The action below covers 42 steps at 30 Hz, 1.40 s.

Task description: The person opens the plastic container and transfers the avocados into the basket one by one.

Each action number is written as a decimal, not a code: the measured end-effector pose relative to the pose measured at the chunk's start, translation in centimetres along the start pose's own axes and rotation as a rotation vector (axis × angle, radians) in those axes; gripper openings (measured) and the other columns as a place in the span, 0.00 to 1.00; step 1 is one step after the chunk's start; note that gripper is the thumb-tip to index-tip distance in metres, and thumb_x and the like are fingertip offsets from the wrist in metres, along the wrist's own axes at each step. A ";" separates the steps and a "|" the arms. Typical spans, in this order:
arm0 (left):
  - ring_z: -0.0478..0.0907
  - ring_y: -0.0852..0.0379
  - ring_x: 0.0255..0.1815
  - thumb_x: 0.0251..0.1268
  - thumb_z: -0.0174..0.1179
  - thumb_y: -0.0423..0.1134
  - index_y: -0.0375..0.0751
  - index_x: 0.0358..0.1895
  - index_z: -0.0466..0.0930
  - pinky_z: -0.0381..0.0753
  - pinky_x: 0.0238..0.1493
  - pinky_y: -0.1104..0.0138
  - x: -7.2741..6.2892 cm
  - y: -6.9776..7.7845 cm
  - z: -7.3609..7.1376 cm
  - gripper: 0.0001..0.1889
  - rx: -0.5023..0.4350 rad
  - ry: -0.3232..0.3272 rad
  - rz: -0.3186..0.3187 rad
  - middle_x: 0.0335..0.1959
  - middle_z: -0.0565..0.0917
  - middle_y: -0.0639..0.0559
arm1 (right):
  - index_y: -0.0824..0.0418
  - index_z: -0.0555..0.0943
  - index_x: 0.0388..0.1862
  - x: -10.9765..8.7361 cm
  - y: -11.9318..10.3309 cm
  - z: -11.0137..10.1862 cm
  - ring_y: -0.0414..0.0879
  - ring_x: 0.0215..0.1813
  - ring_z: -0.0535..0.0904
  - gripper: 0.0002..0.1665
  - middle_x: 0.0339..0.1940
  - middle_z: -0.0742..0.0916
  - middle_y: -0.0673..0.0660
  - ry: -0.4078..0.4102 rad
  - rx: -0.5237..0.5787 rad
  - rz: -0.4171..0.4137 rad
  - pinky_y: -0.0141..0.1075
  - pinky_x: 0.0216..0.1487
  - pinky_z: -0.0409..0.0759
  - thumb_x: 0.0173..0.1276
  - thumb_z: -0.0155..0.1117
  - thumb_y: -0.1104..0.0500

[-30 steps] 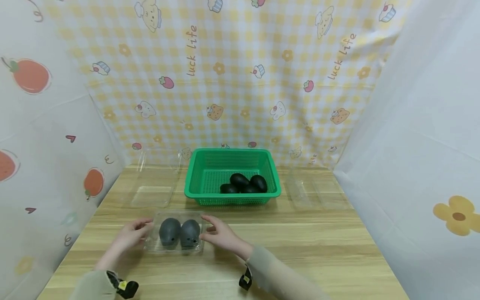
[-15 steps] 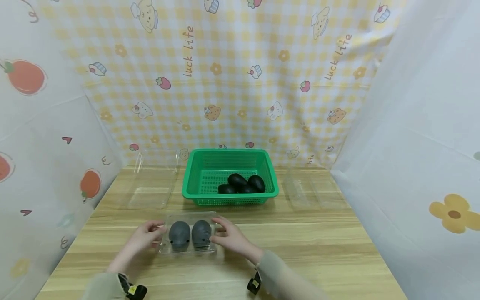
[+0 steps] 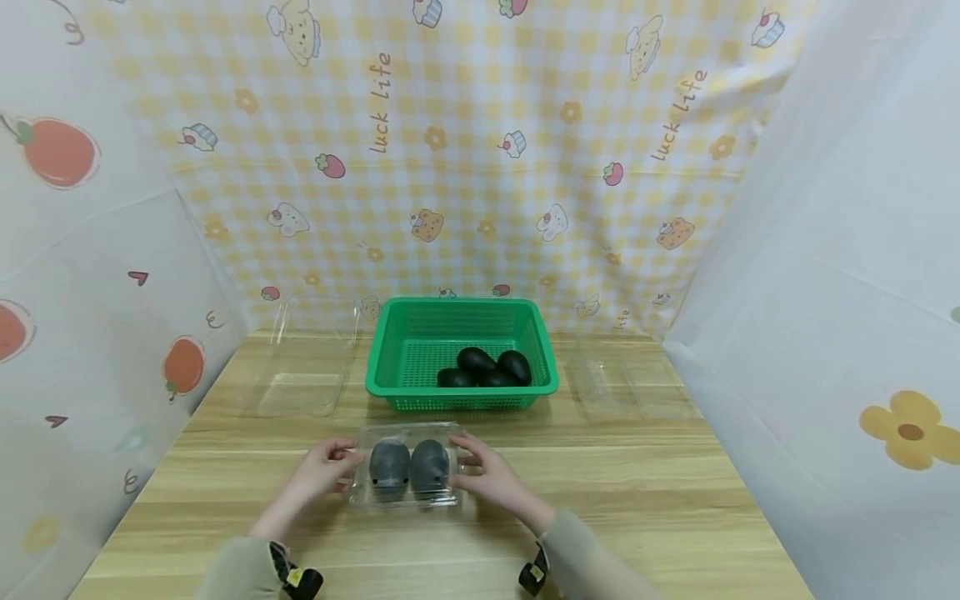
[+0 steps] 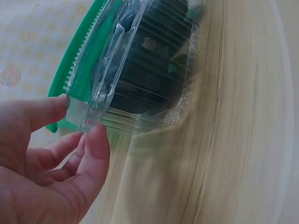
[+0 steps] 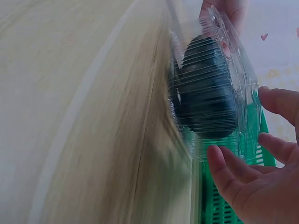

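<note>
A clear plastic clamshell box (image 3: 405, 502) with its lid down stands in front of the basket in the head view. Two dark avocados, one on the left (image 3: 389, 468) and one on the right (image 3: 431, 467), lie side by side inside it. My left hand (image 3: 318, 471) grips the box's left end by the rim, thumb and fingertips (image 4: 96, 135) at its edge. At the opposite end my right hand (image 3: 491, 477) pinches the rim, fingertips (image 5: 216, 154) against the plastic. Whether the box touches the table or hangs just above it, I cannot tell.
Behind the box stands a green basket (image 3: 461, 392) with several black avocados (image 3: 476, 360) heaped at its right. An open clear clamshell (image 3: 303, 383) is at the back left, another (image 3: 600, 387) at the back right. Patterned cloth (image 3: 480, 192) closes off the table's back.
Both hands have moved to the right together, carrying the box with the avocados from the left towards the table's middle. The basket and the other clamshells stay in place.
</note>
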<state>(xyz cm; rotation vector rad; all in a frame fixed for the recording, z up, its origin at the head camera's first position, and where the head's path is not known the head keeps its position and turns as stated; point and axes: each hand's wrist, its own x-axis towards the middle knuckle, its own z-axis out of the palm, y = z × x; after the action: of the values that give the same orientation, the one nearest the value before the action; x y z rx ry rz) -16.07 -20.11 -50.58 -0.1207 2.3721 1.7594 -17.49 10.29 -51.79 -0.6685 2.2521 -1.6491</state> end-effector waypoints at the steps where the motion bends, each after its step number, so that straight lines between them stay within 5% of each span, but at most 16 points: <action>1: 0.76 0.55 0.30 0.69 0.57 0.34 0.17 0.58 0.65 0.83 0.29 0.60 0.0 0.0 0.2 0.23 -0.005 0.001 0.000 0.36 0.75 0.43 | 0.66 0.66 0.71 -0.1 0.1 -0.2 0.65 0.61 0.73 0.36 0.75 0.59 0.70 0.003 0.003 0.001 0.54 0.56 0.76 0.65 0.66 0.65; 18: 0.77 0.57 0.30 0.66 0.58 0.30 0.19 0.57 0.67 0.80 0.27 0.66 0.7 0.4 4.6 0.21 -0.140 0.041 -0.018 0.37 0.78 0.44 | 0.70 0.62 0.72 -2.6 1.6 -3.0 0.68 0.63 0.69 0.38 0.75 0.55 0.72 0.059 0.090 0.012 0.53 0.57 0.75 0.65 0.65 0.67; 42: 0.76 0.55 0.28 0.66 0.59 0.30 0.24 0.61 0.64 0.78 0.25 0.66 1.9 1.1 8.9 0.24 -0.214 0.035 0.016 0.37 0.77 0.42 | 0.66 0.69 0.68 -4.7 2.3 -6.8 0.70 0.69 0.61 0.35 0.74 0.58 0.74 0.102 -0.140 -0.021 0.58 0.58 0.73 0.62 0.68 0.63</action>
<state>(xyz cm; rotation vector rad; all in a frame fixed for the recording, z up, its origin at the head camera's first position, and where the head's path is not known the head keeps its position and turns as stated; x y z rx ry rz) -17.18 -11.23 -52.44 -0.1635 2.2067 2.0299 -17.19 18.89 -52.08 -0.6563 2.4595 -1.5794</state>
